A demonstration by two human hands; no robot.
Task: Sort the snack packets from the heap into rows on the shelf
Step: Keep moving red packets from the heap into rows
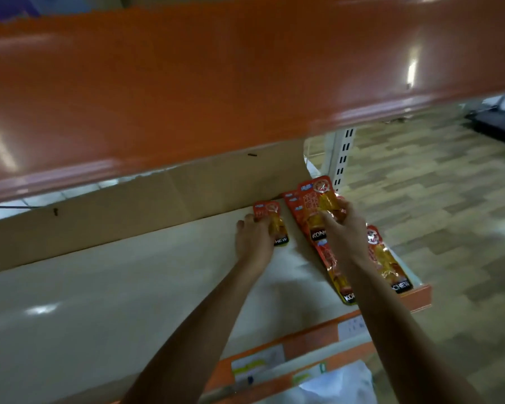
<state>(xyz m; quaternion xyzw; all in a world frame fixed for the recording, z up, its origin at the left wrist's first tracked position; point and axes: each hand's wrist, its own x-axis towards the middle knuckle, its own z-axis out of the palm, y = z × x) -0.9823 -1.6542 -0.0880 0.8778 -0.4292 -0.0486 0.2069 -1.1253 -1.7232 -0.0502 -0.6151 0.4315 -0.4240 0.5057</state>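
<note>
Head view: left hand (254, 242) lies mostly flat, fingers pressing a small packet (271, 221) down at the back of the shelf (129, 287). Right hand (344, 233) pinches a lifted packet (318, 196) over the row of packets (334, 266). I'd lay it down square with its neighbours.
</note>
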